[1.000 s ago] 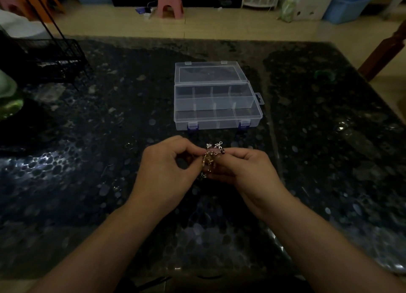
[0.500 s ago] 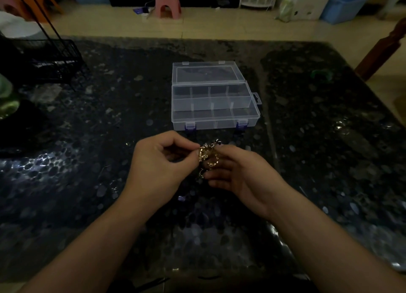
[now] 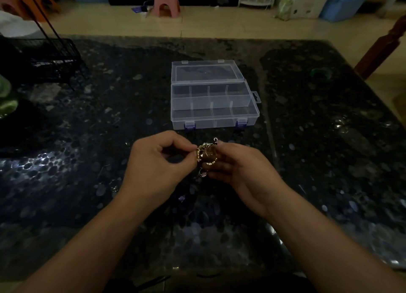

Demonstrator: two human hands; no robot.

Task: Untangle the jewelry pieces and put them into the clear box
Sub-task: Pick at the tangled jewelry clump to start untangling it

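Observation:
A tangled clump of gold and silver jewelry (image 3: 206, 155) hangs between my two hands above the dark stone table (image 3: 87, 160). My left hand (image 3: 158, 163) pinches its left edge with thumb and fingertips. My right hand (image 3: 239, 167) holds the clump from the right, fingers curled under it; a small loop dangles below. The clear box (image 3: 211, 117) stands open just beyond my hands, lid tipped back, its compartments looking empty.
A black wire rack (image 3: 44, 57) stands at the table's far left, with a green object (image 3: 6, 95) at the left edge. A small green item (image 3: 318, 73) lies far right. A wooden chair post (image 3: 382, 44) rises beside the table's right corner.
Both hands have shifted slightly left and nearer the box, still holding the clump. The jewelry has turned a little between the fingers.

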